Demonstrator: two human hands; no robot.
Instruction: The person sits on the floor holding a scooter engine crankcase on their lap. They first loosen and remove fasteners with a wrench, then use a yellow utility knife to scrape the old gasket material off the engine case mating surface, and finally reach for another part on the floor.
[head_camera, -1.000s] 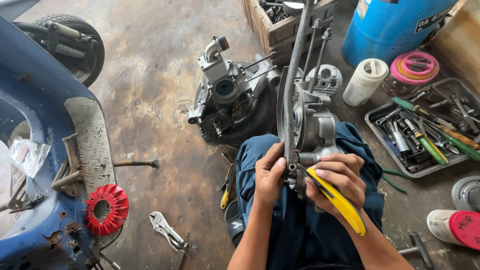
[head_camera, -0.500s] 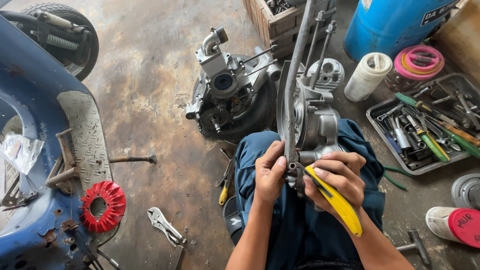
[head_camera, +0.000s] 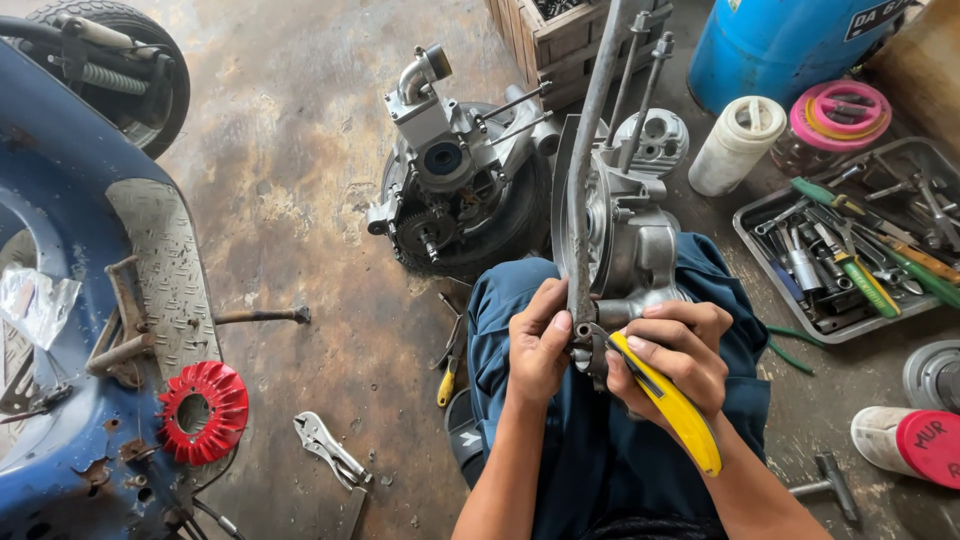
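Sat on the concrete floor (head_camera: 300, 200) with a silver engine casing (head_camera: 625, 245) propped upright on the lap, over blue trousers (head_camera: 600, 460). Left hand (head_camera: 537, 345) wrapped around the bottom of the long grey lever (head_camera: 590, 160) rising from the casing, fingers closed on it. Right hand (head_camera: 672, 352) gripped a yellow-handled tool (head_camera: 672, 405), fingers curled tight around the handle, its tip pressed into the casing's lower edge right beside the left thumb. Couldn't tell what sort of tip it had, hidden behind the hands.

Around the spot: 1 more engine block (head_camera: 455, 185) lay on the floor just ahead of the knees, locking pliers (head_camera: 330, 450) off to the left, a red fan wheel (head_camera: 203, 412) resting on the blue scooter body (head_camera: 70, 250). Grey tool tray (head_camera: 765, 215) full of screwdrivers sat to the right, near a white bottle (head_camera: 735, 145) and a blue drum (head_camera: 790, 45). Wooden crate (head_camera: 545, 35) stood further back.
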